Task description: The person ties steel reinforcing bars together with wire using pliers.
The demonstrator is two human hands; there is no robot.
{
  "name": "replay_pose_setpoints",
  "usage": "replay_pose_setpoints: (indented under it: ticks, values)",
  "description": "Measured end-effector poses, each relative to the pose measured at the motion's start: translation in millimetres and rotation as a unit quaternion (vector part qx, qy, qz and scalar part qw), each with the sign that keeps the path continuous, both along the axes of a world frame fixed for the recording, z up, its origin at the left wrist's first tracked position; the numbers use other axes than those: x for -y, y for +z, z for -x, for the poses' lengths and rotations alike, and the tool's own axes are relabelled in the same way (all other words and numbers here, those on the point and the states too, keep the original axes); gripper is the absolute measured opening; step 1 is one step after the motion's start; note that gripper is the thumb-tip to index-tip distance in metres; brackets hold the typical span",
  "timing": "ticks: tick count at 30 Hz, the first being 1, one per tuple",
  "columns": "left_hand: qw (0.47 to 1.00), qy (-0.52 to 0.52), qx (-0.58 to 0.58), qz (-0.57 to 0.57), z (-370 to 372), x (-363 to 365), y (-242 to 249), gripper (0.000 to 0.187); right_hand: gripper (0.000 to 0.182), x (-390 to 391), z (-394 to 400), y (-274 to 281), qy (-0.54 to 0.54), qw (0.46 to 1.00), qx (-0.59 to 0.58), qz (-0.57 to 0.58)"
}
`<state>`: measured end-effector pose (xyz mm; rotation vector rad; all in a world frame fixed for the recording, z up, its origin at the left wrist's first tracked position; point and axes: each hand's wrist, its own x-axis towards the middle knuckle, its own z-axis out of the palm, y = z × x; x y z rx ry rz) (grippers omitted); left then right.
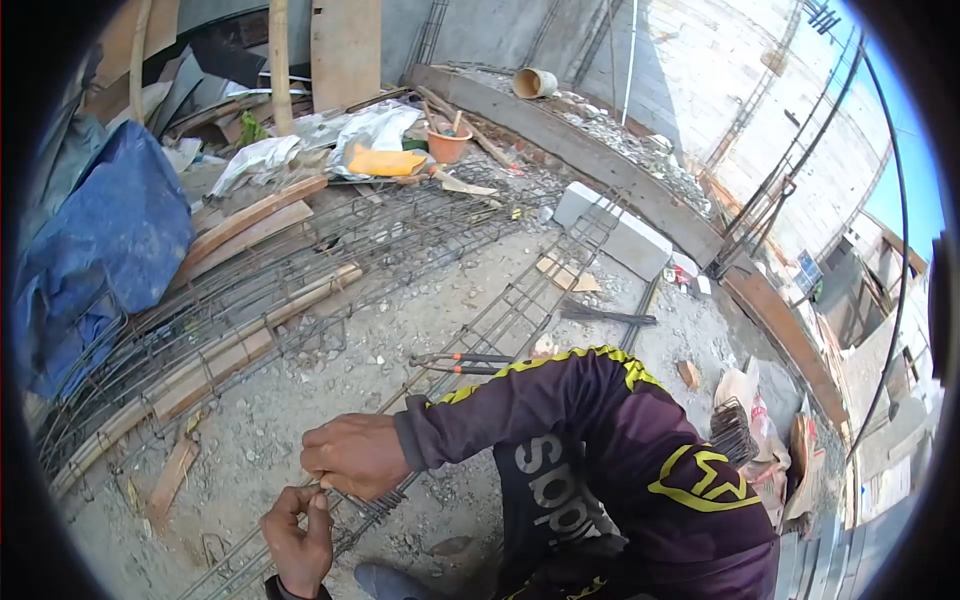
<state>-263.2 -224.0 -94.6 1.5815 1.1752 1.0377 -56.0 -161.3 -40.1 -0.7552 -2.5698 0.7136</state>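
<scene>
Long thin steel bars (235, 562) run diagonally beneath both my hands. My right hand (352, 455) is closed over them, fingers curled down; what lies inside its grip is hidden. Just below and to the left, my left hand (298, 538) is closed in a pinch, thumb against forefinger, close to the right fingertips. Anything in that pinch is too small to make out. Bunched steel stirrups (372, 508) sit on the bars beside my right hand. Beyond my right forearm, pincers (462, 362) with dark, orange-banded handles lie across the rebar frame (515, 300).
More rebar cages (400, 235) and wooden planks (215, 375) spread leftward, near a blue tarp (110, 250). Dark tie wire (605, 316) lies by a grey block (615, 235). An orange bucket (448, 142) stands farther back. Stacked stirrups (732, 432) lie at right on gravelly ground.
</scene>
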Motion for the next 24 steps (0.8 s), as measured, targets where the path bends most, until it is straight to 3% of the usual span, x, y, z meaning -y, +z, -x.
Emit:
replay_pose_setpoints:
  ticks: [1, 4, 7, 8, 11, 13, 17, 19, 22, 23, 24]
  values:
    - [0.997, -0.012, 0.048, 0.065, 5, -4, -5, 0.019, 0.014, 4, 3, 5, -0.007, 0.999, 0.022, 0.023]
    - [0.985, -0.077, 0.121, 0.100, 6, -8, 13, 0.016, 0.009, 11, 15, 5, -0.082, 0.995, 0.002, 0.055]
    - [0.982, -0.166, 0.093, 0.006, 3, -12, -4, 0.018, 0.012, 10, 20, 12, -0.221, 0.958, -0.080, 0.163]
    - [0.975, -0.191, 0.078, -0.080, -4, -5, 8, 0.020, 0.014, 4, 18, 16, -0.259, 0.944, -0.115, 0.171]
    - [0.973, -0.201, 0.096, 0.061, -19, -7, -37, 0.019, 0.016, -7, 4, 33, -0.263, 0.915, -0.107, 0.285]
    - [0.941, -0.167, 0.205, 0.212, -12, -19, -15, 0.013, 0.023, -4, -4, 47, -0.228, 0.946, 0.002, 0.231]
    - [0.908, -0.088, 0.348, 0.217, 14, -40, -17, 0.017, 0.015, 16, -39, 22, -0.113, 0.899, 0.207, 0.370]
    - [0.909, -0.053, 0.353, 0.215, 23, -35, -33, 0.017, 0.013, 36, -65, -5, -0.108, 0.865, 0.287, 0.397]
    - [0.908, -0.050, 0.323, 0.261, 16, -25, -39, 0.017, 0.025, 44, -102, -25, -0.149, 0.829, 0.355, 0.405]
    - [0.917, -0.069, 0.305, 0.250, 11, -20, -44, 0.017, 0.026, 45, -105, -27, -0.180, 0.801, 0.427, 0.380]
    - [0.926, -0.084, 0.285, 0.234, 7, -17, -50, 0.017, 0.028, 50, -101, -25, -0.175, 0.813, 0.454, 0.319]
